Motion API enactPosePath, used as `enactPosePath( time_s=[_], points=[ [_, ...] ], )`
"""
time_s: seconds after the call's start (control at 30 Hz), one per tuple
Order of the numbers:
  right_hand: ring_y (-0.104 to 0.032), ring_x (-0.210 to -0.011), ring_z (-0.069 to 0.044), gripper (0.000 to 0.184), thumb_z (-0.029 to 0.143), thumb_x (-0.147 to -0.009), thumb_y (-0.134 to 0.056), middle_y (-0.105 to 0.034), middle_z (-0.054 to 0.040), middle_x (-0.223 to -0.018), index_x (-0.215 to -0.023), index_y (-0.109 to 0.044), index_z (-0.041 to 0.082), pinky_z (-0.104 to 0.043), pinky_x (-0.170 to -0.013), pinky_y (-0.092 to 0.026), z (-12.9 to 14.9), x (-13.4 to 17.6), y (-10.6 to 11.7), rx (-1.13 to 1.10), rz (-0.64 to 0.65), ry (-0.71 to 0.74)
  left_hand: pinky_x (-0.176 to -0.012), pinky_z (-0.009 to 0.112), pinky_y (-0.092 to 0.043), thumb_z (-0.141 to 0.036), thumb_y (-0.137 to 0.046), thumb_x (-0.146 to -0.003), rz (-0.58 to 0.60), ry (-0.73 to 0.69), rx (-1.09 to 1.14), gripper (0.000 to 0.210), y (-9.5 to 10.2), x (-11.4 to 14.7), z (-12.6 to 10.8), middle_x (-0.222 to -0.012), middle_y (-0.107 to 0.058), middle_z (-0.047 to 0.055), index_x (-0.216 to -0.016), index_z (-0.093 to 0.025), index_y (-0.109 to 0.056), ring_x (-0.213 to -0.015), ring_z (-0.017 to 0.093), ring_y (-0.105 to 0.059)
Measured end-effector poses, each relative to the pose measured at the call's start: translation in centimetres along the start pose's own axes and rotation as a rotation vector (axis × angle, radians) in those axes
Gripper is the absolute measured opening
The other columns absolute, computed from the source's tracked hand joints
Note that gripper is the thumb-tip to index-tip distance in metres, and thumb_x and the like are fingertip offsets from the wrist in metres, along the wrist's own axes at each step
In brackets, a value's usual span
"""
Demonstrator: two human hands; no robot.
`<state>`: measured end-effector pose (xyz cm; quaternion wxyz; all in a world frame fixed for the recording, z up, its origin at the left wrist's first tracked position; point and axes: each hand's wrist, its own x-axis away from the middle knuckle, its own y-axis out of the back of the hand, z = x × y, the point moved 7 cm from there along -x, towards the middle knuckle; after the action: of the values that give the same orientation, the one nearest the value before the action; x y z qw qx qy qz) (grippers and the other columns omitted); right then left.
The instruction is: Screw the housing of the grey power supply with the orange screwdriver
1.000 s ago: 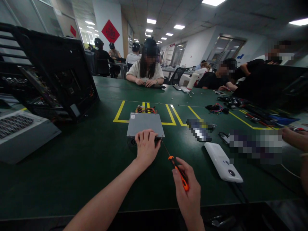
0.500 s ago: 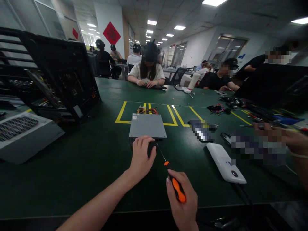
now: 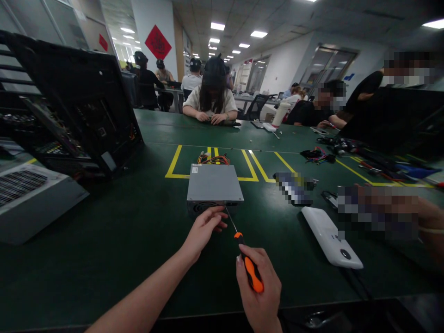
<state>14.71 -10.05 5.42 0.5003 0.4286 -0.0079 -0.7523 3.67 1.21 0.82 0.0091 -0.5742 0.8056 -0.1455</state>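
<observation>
A grey computer power supply (image 3: 215, 182) lies on the green table in front of me, its fan grille and socket side towards me. A bundle of coloured wires (image 3: 217, 158) comes out behind it. My right hand (image 3: 260, 282) is wrapped round the orange and black handle of a screwdriver (image 3: 255, 274). The shaft points up and left to the near face of the power supply. Close to the screwdriver's tip is my left hand (image 3: 204, 231), its fingers loosely stretched out at that face. Whether they touch the shaft I cannot tell.
An open black computer case (image 3: 100, 115) and a second power supply (image 3: 38, 199) stand at left. To the right lie a white handheld device (image 3: 331, 238), cables (image 3: 317, 155) and a blurred-out object. Across the table a person (image 3: 211, 97) works; another person's hand (image 3: 430, 212) reaches in at right.
My left hand has come off the power supply's top front edge and moved lower, uncovering the fan grille. The screwdriver stays directed at the near face; the view has shifted slightly.
</observation>
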Motion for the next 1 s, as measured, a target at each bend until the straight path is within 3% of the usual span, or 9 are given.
enactPosePath(
  time_s=[0.57,0.8,0.9,1.0],
  points=[
    [-0.057,-0.074,-0.013,0.023,0.010,-0.079,-0.052,-0.053,-0.0052,-0.084,-0.102,-0.055,0.017,-0.024,-0.064,-0.050,0.3,-0.3,0.0,0.097,-0.022,0.043,-0.070,0.027,-0.042,-0.031,-0.049,-0.082,0.009,0.019,0.072,0.033,0.0,-0.1,0.2,-0.104,-0.061,0.009,-0.110,-0.017,-0.055,-0.080,0.014,-0.058],
    [-0.061,-0.076,-0.015,0.024,0.020,-0.086,-0.042,-0.059,-0.0068,-0.089,-0.108,-0.052,0.019,-0.026,-0.062,-0.051,-0.7,0.6,-0.1,0.079,-0.017,-0.058,-0.069,0.026,-0.042,-0.030,-0.052,-0.080,-0.001,0.044,0.097,0.034,-0.1,0.0,0.1,-0.103,-0.061,0.009,-0.111,-0.016,-0.055,-0.078,0.014,-0.058],
    [-0.063,-0.075,-0.016,0.030,0.023,-0.082,-0.051,-0.061,-0.0071,-0.091,-0.111,-0.047,0.018,-0.026,-0.062,-0.052,-1.1,1.0,0.1,0.138,-0.100,-0.086,-0.069,0.026,-0.042,-0.030,-0.053,-0.079,-0.003,0.048,0.118,0.035,-0.1,0.1,0.0,-0.102,-0.061,0.010,-0.111,-0.015,-0.055,-0.078,0.014,-0.058],
    [-0.060,-0.069,-0.015,0.024,0.021,-0.079,-0.055,-0.059,-0.0043,-0.081,-0.102,-0.050,0.018,-0.026,-0.060,-0.051,-0.5,0.8,0.0,0.168,-0.112,-0.022,-0.069,0.026,-0.042,-0.030,-0.052,-0.080,0.004,0.043,0.134,0.035,-0.1,0.1,0.0,-0.102,-0.061,0.010,-0.111,-0.015,-0.055,-0.079,0.014,-0.058]
  ],
)
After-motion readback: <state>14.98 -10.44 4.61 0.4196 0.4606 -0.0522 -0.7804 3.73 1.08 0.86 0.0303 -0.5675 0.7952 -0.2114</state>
